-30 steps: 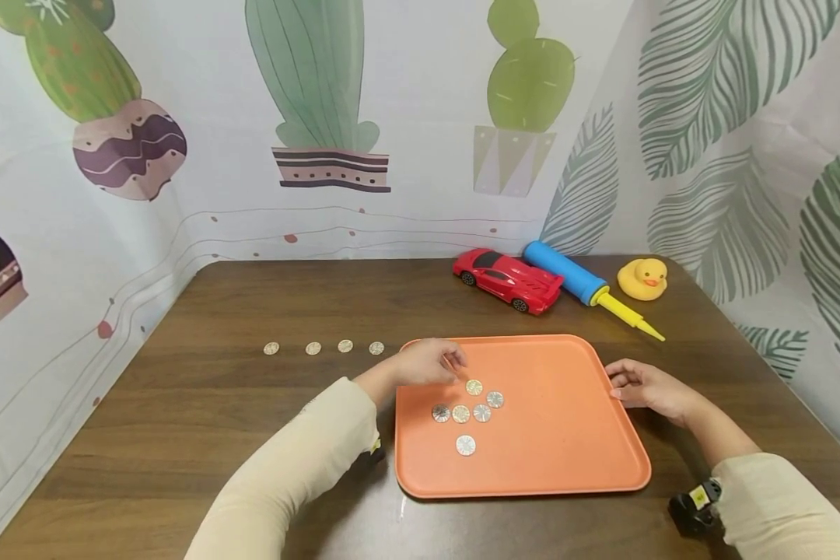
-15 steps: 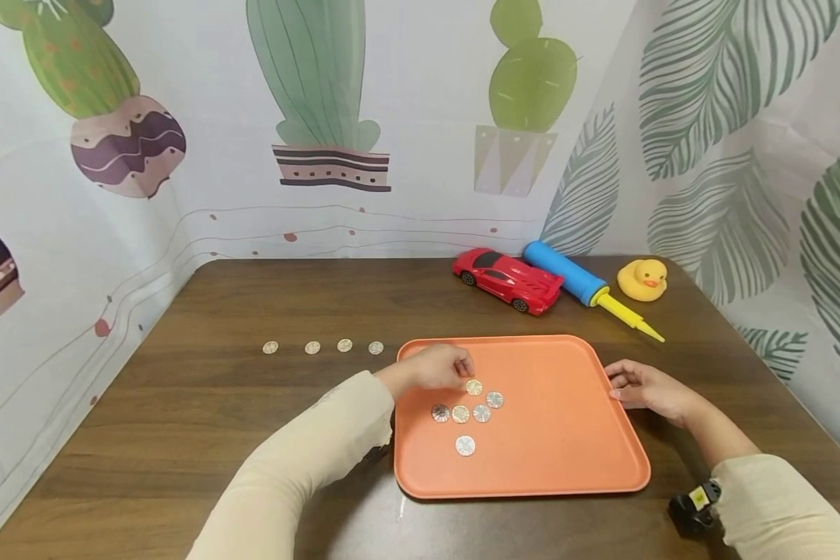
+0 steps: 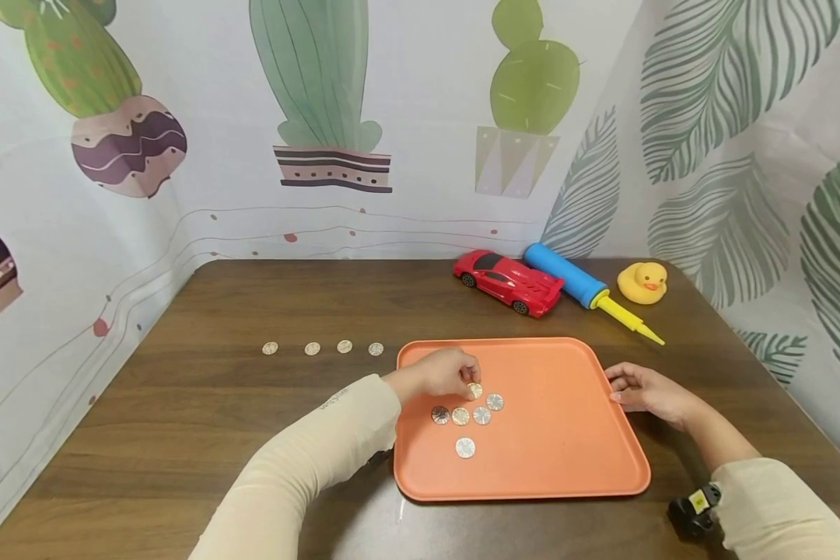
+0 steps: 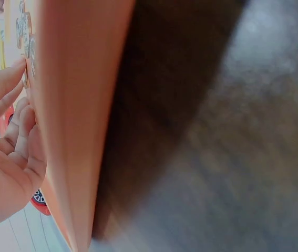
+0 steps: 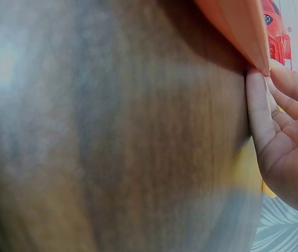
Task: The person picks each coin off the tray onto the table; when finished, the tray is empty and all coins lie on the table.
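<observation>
Head view: left hand [image 3: 446, 372] grip pinches a small round gold coin [image 3: 474, 389], ridged like spokes

Small shiny coin [image 3: 474, 390] flat on orange tray [image 3: 567, 435], topmost of cluster.

Place: a staged tabletop recording corner, not a lived-in room
Backdrop: cactus-and-leaf printed cloth [image 3: 406, 117] hung round three sides
Surface: dark wooden table [image 3: 203, 420]
Props: toy car [image 3: 509, 281], rubber duck [image 3: 642, 281], hand pump [image 3: 588, 290]
</observation>
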A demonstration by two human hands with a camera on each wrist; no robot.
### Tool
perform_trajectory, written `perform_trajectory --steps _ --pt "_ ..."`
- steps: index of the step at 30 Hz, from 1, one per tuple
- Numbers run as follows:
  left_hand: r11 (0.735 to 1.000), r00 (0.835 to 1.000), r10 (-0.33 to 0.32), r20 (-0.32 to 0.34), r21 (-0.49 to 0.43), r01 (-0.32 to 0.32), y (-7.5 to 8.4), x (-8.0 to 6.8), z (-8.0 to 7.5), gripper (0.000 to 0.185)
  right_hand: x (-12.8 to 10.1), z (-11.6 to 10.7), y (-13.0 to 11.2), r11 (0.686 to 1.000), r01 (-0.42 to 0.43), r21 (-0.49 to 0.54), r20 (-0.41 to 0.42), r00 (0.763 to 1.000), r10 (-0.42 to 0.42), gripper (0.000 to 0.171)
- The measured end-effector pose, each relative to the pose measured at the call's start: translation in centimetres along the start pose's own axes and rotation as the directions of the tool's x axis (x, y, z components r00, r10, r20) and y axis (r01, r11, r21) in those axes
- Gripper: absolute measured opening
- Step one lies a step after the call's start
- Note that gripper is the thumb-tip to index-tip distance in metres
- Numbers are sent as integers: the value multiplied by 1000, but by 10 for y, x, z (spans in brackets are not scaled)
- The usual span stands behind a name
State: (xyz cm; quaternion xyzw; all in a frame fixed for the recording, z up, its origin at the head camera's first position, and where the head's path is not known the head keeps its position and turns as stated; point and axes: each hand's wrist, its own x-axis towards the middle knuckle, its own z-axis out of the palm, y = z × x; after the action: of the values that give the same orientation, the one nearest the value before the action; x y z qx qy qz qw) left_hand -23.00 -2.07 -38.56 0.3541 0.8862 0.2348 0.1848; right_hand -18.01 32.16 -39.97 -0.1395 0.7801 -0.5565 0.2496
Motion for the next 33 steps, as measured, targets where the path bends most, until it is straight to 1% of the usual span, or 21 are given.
perform_trajectory --steps 6,11,12,15,18,19,20,25,30,33 --pt "1000 1000 4 1 23 -4 2 2 1 15 0 0 0 1000 2 -4 -5 1000 -2 44" --pt "1000 1000 4 3 -5 -4 4 4 2 17 1 0 -1 1000 -4 -9 -9 1000 4 44" --pt "1000 1000 25 -2 -11 -25 2 6 2 18 1 0 -1 1000 -4 -11 -9 1000 4 44" --pt "999 999 33 1 -28 -33 0 8 4 19 1 0 -1 1000 -7 -11 -7 1000 7 44" --pt "998 999 46 3 -45 -45 0 6 5 16 0 0 0 1000 -8 -7 -8 1000 8 44" --pt "998 1000 27 7 -52 -27 2 5 4 14 0 0 0 1000 -7 -5 -8 1000 7 44" --pt "998 1000 29 4 -63 -29 2 3 3 12 0 0 0 1000 -5 -4 -7 1000 5 44" --pt "991 998 46 -46 -122 -52 0 -3 1 8 0 1 1 1000 7 -1 -4 1000 -7 43" --pt "983 992 57 -113 -166 -76 -3 -9 -4 9 0 1 0 1000 -3 0 -11 1000 3 43" --pt "974 987 62 -148 -206 -92 -4 -13 -7 10 0 2 0 1000 -10 -1 -18 1000 10 43"
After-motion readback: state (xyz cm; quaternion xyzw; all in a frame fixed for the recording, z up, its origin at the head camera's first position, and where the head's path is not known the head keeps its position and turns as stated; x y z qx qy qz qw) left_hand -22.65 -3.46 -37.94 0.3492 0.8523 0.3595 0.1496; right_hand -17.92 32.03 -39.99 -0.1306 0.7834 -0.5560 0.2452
